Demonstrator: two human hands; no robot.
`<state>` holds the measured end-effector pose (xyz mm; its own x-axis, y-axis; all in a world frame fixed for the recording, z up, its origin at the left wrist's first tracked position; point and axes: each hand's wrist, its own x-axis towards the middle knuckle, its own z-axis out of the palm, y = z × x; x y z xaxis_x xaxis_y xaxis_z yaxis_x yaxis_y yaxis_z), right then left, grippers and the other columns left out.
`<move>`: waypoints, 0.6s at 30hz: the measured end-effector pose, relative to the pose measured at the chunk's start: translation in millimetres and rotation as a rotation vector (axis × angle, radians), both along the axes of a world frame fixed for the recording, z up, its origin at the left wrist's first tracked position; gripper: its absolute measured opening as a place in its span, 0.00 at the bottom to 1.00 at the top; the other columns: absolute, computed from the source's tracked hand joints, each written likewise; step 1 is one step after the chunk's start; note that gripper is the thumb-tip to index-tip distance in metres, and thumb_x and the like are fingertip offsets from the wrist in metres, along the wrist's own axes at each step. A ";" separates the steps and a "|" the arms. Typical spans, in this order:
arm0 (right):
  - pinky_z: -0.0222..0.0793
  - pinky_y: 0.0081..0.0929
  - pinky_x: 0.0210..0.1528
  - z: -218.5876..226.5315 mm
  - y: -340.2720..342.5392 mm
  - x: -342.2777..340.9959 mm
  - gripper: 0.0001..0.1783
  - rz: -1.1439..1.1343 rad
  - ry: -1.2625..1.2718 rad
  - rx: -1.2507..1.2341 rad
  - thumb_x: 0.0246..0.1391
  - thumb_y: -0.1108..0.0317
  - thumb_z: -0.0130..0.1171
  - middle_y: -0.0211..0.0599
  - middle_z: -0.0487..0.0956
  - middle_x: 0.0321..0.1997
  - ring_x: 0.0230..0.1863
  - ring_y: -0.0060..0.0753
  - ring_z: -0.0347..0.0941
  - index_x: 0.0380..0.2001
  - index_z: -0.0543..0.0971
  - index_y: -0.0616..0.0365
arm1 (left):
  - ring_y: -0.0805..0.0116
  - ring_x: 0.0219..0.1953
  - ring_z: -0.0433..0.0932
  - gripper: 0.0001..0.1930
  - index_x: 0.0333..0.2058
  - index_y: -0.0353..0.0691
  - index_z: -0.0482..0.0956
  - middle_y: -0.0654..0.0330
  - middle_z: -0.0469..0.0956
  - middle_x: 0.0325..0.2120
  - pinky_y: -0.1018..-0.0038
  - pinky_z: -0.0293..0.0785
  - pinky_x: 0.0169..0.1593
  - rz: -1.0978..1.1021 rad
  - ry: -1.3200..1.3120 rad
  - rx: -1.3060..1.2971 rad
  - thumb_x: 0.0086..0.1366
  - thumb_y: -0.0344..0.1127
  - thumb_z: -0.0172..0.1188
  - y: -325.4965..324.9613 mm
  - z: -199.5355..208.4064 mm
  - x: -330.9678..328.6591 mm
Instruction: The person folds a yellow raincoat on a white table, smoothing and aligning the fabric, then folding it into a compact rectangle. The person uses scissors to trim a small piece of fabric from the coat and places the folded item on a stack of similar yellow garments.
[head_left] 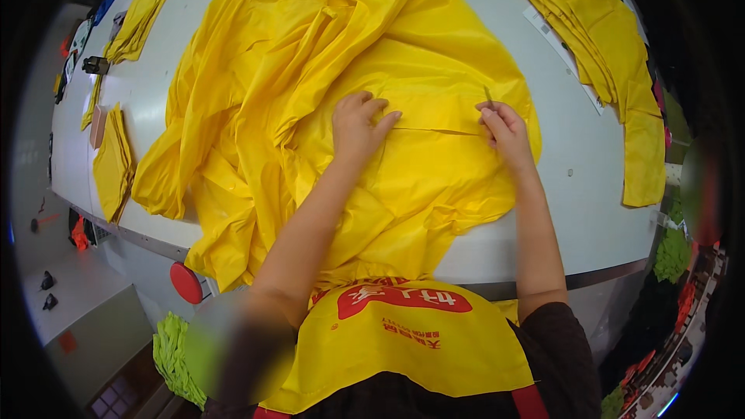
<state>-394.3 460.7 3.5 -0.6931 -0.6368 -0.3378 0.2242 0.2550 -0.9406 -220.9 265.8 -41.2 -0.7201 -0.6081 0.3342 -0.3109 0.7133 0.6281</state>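
Note:
A large yellow garment (434, 167) of thin, smooth cloth lies crumpled across the table in front of me. Its left half is bunched in deep folds, and a flat panel with a straight seam or flap (438, 118) shows between my hands. My left hand (359, 126) rests on the cloth at the left end of this flap, thumb and fingers apart. At the flap's right end, my right hand (506, 130) is closed in a pinch round a thin, dark, pointed tool (487, 95). Its tip points up and away from me; the rest is hidden in my fingers.
Stacked yellow cloth pieces (601, 39) lie along the right side of the white table (586, 221). Smaller yellow stacks (114, 163) sit at the left, near a small black object (95, 65). A red disc (186, 283) is by the front edge. Green cloth (177, 353) hangs below.

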 end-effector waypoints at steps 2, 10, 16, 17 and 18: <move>0.57 0.09 0.24 -1.5 -14.7 13.6 0.13 -0.011 -0.220 -0.126 0.55 0.64 0.54 0.24 0.71 0.26 0.25 0.10 0.62 0.40 0.74 0.61 | 0.58 0.42 0.71 0.11 0.31 0.39 0.81 0.55 0.76 0.37 0.68 0.65 0.48 0.042 -0.036 -0.147 0.48 0.35 0.66 5.0 -4.2 -3.1; 0.65 0.17 0.26 -31.8 -33.4 41.9 0.15 0.156 0.425 0.012 0.53 0.68 0.55 0.28 0.72 0.28 0.25 0.20 0.68 0.43 0.71 0.62 | 0.66 0.33 0.72 0.05 0.27 0.38 0.77 0.60 0.76 0.28 0.72 0.67 0.36 0.084 0.193 0.312 0.54 0.32 0.62 -1.7 -26.3 4.2; 0.70 0.35 0.32 -16.6 -40.5 37.7 0.13 0.454 1.145 0.278 0.43 0.66 0.61 0.39 0.76 0.29 0.31 0.43 0.74 0.33 0.74 0.58 | 0.81 0.23 0.68 0.07 0.32 0.36 0.74 0.67 0.73 0.22 0.84 0.63 0.27 0.076 0.342 0.986 0.61 0.34 0.56 -5.7 -20.1 21.9; 0.70 0.35 0.32 -15.4 -42.4 32.9 0.12 0.410 1.121 0.309 0.43 0.65 0.60 0.40 0.76 0.28 0.31 0.44 0.74 0.31 0.74 0.58 | 0.83 0.23 0.67 0.08 0.32 0.36 0.74 0.68 0.72 0.22 0.85 0.62 0.27 0.053 0.356 1.041 0.62 0.35 0.56 -5.6 -17.6 23.6; 0.70 0.35 0.32 -13.2 -45.2 26.9 0.11 0.369 1.099 0.339 0.44 0.64 0.60 0.40 0.77 0.28 0.31 0.45 0.74 0.29 0.74 0.58 | 0.83 0.24 0.67 0.08 0.33 0.36 0.74 0.68 0.73 0.23 0.85 0.63 0.28 0.034 0.327 1.064 0.62 0.35 0.56 -4.0 -12.3 24.7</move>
<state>-367.4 415.4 -9.7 -0.5104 -0.8502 0.1292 -0.7918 0.4060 -0.4563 -196.3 261.8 -53.5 -0.6703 -0.7150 -0.1988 -0.0275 -0.2437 0.9694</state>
